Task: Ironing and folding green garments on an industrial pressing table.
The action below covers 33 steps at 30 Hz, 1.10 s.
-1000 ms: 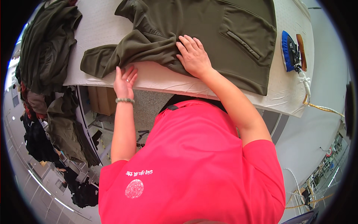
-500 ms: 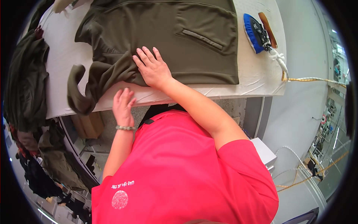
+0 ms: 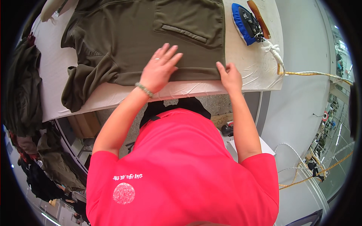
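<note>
An olive-green jacket lies spread on the white padded table, its hem running along the near edge. A slanted pocket opening shows on its right part, and the sleeve bends toward the near left. Above the hem, my left hand, with a ring and a beaded bracelet, is open with fingers spread, over or on the fabric. At the lower right corner of the jacket, my right hand has its thumb and curled fingers about the side edge, gripping it.
An iron with a blue rim and wooden handle rests at the far right, its wrapped white hose leading off right. Dark garments hang over the table's left side. A pale wall stands to the right.
My right hand has moved from the jacket's middle to its lower right corner. My left hand has risen from beside the table edge onto the hem area. The sleeve now lies still, closer in.
</note>
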{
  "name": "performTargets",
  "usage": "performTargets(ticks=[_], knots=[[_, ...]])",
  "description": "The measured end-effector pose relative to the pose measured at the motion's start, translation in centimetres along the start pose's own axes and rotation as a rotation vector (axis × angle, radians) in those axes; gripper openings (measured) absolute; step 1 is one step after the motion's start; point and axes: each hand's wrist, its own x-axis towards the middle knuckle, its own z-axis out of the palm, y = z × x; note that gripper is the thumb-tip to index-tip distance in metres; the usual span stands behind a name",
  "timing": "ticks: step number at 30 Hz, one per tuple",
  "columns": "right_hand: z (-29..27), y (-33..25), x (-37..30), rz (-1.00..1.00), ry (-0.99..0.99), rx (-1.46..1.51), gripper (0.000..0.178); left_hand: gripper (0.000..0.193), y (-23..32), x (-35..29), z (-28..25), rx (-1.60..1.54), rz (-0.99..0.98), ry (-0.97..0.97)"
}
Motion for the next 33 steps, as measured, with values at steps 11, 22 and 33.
performTargets(ticks=[11, 22, 33], knots=[[0.8, 0.1, 2.1, -0.859, 0.366, -0.022, 0.051, 0.082, 9.1, 5.0, 10.2, -0.08, 0.258, -0.489], [1.6, -1.9, 3.3, -0.996, 0.283, -0.168, 0.072, 0.07, -3.0, -2.4, -0.5, 0.337, -0.466, 0.15], [4.7, -10.6, 10.5, -0.859, 0.255, -0.227, 0.076, 0.058, -13.9, 14.1, -0.2, 0.318, -0.102, -0.038]])
